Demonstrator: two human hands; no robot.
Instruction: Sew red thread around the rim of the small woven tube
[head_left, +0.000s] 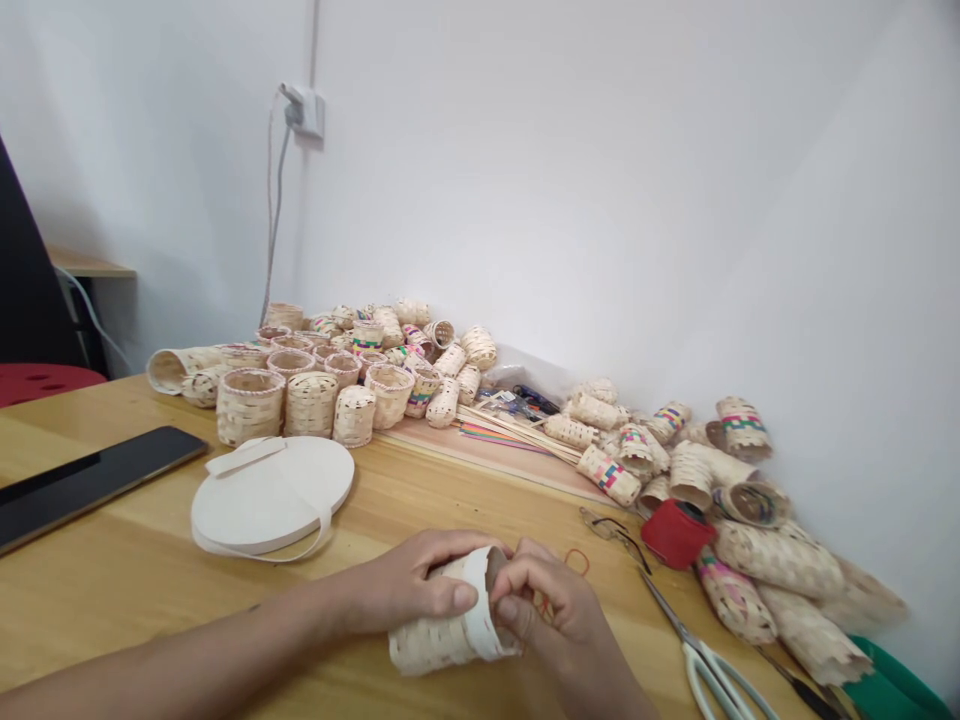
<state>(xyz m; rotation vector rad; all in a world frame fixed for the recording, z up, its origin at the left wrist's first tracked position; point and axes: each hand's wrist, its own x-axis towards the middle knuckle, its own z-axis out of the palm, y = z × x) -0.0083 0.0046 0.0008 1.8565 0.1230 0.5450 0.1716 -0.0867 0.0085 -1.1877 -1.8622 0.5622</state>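
Observation:
A small woven basket (431,640) lies tilted on its side near the table's front edge, its open end facing right. A white band (480,605) runs around its rim. My left hand (420,585) is wrapped over the basket from the left, thumb on its side. At the rim, my right hand (544,610) is closed, with thumb and fingers pinched at the opening; what it pinches is too small to make out. Red thread (576,562) loops out beside my right hand.
Woven baskets (311,403) crowd the back left, with more piled at right. A white tape roll (274,495) and phone (97,480) lie left. Glasses (615,530), a red spool (677,533), scissors (705,650) and a green container (892,680) are right.

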